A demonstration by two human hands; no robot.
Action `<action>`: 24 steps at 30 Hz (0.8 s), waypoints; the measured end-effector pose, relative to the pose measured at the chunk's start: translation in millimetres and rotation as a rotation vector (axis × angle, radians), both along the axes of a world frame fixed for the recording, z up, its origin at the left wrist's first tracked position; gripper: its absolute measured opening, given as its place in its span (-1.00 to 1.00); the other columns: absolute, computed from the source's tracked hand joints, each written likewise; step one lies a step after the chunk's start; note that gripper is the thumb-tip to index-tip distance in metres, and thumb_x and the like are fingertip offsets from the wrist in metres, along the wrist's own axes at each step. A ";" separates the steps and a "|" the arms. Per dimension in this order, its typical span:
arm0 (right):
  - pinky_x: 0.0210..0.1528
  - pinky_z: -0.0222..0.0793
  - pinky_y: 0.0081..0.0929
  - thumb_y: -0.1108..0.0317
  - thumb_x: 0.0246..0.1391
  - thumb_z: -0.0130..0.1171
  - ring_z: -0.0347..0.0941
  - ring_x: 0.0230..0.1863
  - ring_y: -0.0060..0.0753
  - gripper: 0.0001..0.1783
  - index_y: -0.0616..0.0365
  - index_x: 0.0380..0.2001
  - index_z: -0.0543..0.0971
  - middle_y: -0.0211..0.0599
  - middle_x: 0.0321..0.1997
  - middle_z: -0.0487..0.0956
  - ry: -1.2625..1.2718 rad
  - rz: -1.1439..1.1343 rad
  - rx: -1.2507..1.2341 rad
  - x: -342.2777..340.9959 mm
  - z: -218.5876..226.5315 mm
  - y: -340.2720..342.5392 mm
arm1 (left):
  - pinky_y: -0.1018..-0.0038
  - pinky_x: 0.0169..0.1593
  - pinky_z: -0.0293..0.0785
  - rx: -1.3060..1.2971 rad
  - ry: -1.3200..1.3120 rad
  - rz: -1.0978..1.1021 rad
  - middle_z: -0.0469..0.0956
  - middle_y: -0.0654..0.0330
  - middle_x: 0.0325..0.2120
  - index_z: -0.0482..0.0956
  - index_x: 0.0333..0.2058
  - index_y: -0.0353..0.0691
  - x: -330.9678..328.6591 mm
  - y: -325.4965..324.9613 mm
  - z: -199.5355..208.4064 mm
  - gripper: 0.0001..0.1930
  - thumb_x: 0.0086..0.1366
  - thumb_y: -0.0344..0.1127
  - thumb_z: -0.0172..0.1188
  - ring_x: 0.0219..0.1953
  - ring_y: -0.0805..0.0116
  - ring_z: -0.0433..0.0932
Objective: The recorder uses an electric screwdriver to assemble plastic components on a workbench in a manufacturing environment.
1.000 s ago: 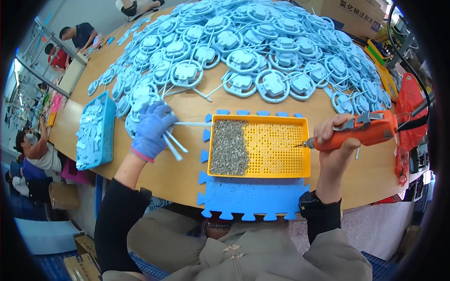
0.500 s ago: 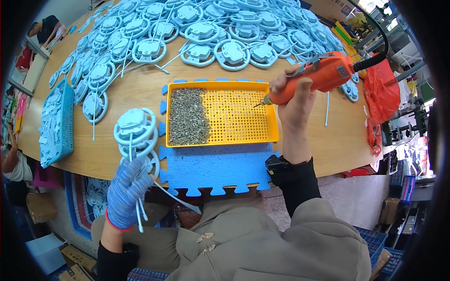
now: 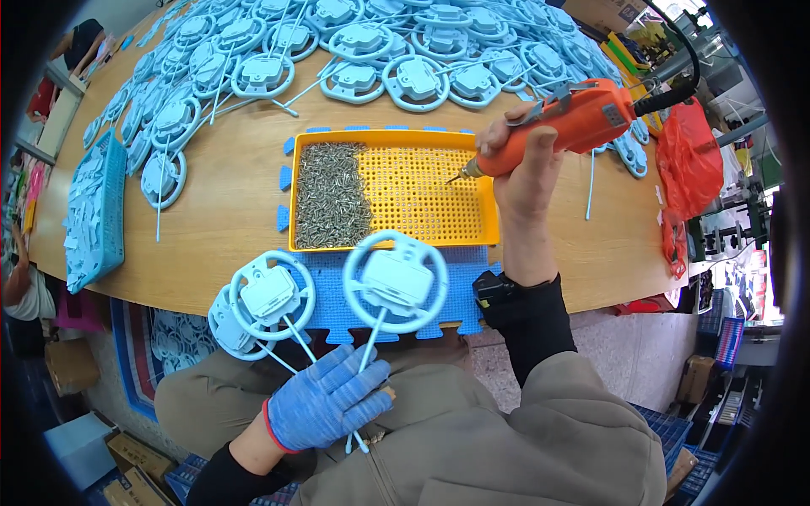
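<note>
My left hand (image 3: pixel 325 401), in a blue knitted glove, is closed around the thin stems of three light-blue plastic toy steering wheels. One steering wheel (image 3: pixel 395 282) is raised over the front of the yellow tray. The second steering wheel (image 3: pixel 270 293) and a partly covered third wheel (image 3: pixel 228 325) overlap to its left. My bare right hand (image 3: pixel 525 181) grips an orange electric screwdriver (image 3: pixel 574 126), its bit pointing down-left over the tray. Small metal screws (image 3: pixel 332 198) fill the left part of the perforated yellow tray (image 3: pixel 422 194).
Beneath the tray lies a blue foam mat (image 3: pixel 462 282). Many more light-blue steering wheels (image 3: pixel 416 82) are heaped across the far table. A light-blue basket (image 3: pixel 111 219) of small flat pieces stands at left, a red plastic bag (image 3: pixel 688 164) at right. Another person (image 3: pixel 83 42) is at far left.
My left hand has moved right and closer to my body with the wheels, which have fanned apart from a stack. The right hand and screwdriver have shifted slightly left.
</note>
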State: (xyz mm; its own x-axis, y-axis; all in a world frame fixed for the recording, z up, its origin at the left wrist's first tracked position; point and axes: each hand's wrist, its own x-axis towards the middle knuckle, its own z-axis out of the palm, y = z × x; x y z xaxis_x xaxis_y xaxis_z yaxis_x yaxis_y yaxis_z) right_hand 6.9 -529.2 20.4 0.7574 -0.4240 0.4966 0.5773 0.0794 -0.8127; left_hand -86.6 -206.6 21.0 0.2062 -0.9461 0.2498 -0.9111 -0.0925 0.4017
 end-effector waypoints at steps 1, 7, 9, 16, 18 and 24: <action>-0.40 0.31 -0.43 -0.29 -0.11 0.20 0.33 -0.54 -0.45 -0.34 0.12 -0.32 0.36 -0.35 -0.58 0.39 -0.008 0.001 0.001 -1.2 0.3 -0.7 | 0.14 0.04 0.40 0.014 0.012 -0.028 0.42 0.10 -0.09 0.48 -0.16 -0.10 0.8 -3.1 -2.6 -0.67 0.02 -0.32 0.17 -0.01 0.03 0.44; -0.42 0.30 -0.44 -0.29 -0.11 0.20 0.32 -0.54 -0.45 -0.35 0.11 -0.33 0.36 -0.36 -0.58 0.38 0.012 -0.001 0.001 -4.7 0.9 2.2 | 0.11 0.09 0.32 0.082 0.044 -0.091 0.41 0.08 -0.04 0.49 -0.12 -0.11 8.7 0.1 -14.3 -0.64 0.03 -0.30 0.12 0.08 0.01 0.37; -0.42 0.29 -0.45 -0.29 -0.11 0.20 0.31 -0.54 -0.45 -0.35 0.11 -0.33 0.36 -0.36 -0.58 0.38 0.011 0.011 0.005 -2.5 -0.9 4.1 | 0.06 0.11 0.29 0.112 0.024 -0.105 0.40 0.10 -0.03 0.48 -0.13 -0.07 9.9 2.5 -17.3 -0.64 0.03 -0.28 0.15 0.09 -0.01 0.35; -0.37 0.22 -0.48 -0.30 -0.14 0.22 0.27 -0.50 -0.50 -0.34 0.08 -0.29 0.38 -0.41 -0.55 0.36 0.029 0.014 0.036 -0.8 -4.9 -6.4 | -0.14 0.23 -0.08 0.058 -0.339 0.338 0.38 0.28 0.05 0.51 -0.10 0.15 21.1 19.2 -36.2 -0.64 0.06 -0.24 0.08 0.17 0.09 0.25; -0.34 0.21 -0.48 -0.31 -0.17 0.23 0.26 -0.49 -0.50 -0.32 0.09 -0.29 0.38 -0.42 -0.56 0.35 0.046 0.019 0.042 -2.2 -2.1 -3.3 | -0.14 0.24 -0.09 0.069 -0.381 0.407 0.38 0.29 0.05 0.51 -0.10 0.22 33.8 31.3 -44.0 -0.64 0.07 -0.23 0.09 0.17 0.09 0.26; -0.40 0.26 -0.46 -0.25 -0.08 0.20 0.30 -0.52 -0.47 -0.38 0.12 -0.30 0.38 -0.38 -0.57 0.37 -0.012 0.045 0.011 -0.5 -4.7 -3.5 | -0.19 0.15 0.04 0.076 -0.404 0.232 0.45 0.29 -0.03 0.50 -0.11 0.40 87.4 46.0 -27.8 -0.62 0.04 -0.18 0.14 0.14 0.12 0.32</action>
State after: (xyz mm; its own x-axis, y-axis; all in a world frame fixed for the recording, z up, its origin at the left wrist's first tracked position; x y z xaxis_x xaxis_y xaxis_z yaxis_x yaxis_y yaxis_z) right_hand 6.3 -532.7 15.7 0.7696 -0.3956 0.5013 0.5828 0.1144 -0.8045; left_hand 0.8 -160.6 -6.8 0.3149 -0.9052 0.2854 -0.9448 -0.3276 0.0035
